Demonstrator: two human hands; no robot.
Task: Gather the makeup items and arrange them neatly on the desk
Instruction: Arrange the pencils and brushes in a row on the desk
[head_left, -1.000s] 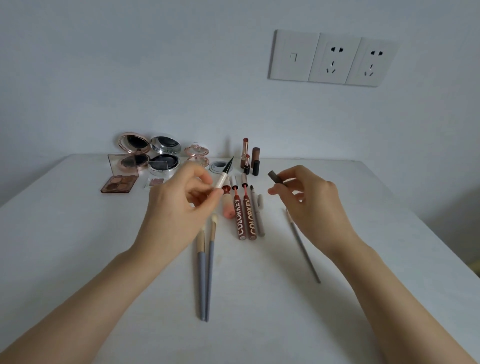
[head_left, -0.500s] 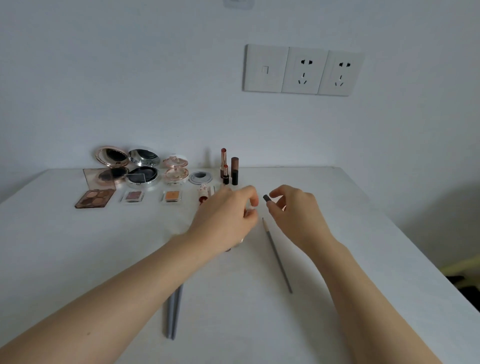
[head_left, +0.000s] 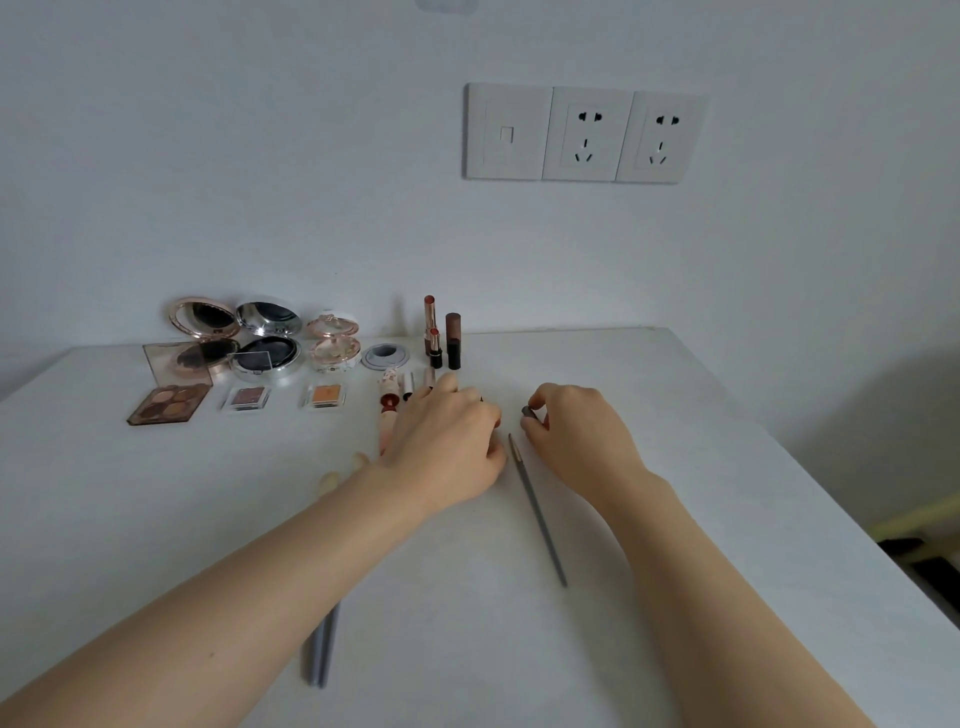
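Since a second ago both hands have dropped from mid-air to the white desk (head_left: 701, 467). My left hand (head_left: 447, 441) now lies knuckles-up over the row of pens, fingers curled under; I cannot tell whether it grips anything beneath. My right hand (head_left: 576, 436) pinches a small dark grey cap (head_left: 528, 411) between thumb and fingertips, low over the desk, just right of the left hand. Between the two hands lies a thin grey pencil (head_left: 537, 512), its point toward the wall. A pink patterned tube (head_left: 388, 410) lies just left of my left hand, and two grey-handled brushes (head_left: 322, 649) run under my left forearm.

Farther back, three lipsticks (head_left: 453, 340) stand upright near the wall beside a small round grey disc (head_left: 385, 357). Left of them sit an open pink floral compact (head_left: 332, 343), an open silver compact (head_left: 267, 338) and an open rose-gold compact (head_left: 205, 332), with a brown eyeshadow palette (head_left: 169, 402) and two single eyeshadow pans (head_left: 244, 397) in front. White wall sockets (head_left: 584, 134) are mounted on the wall above.
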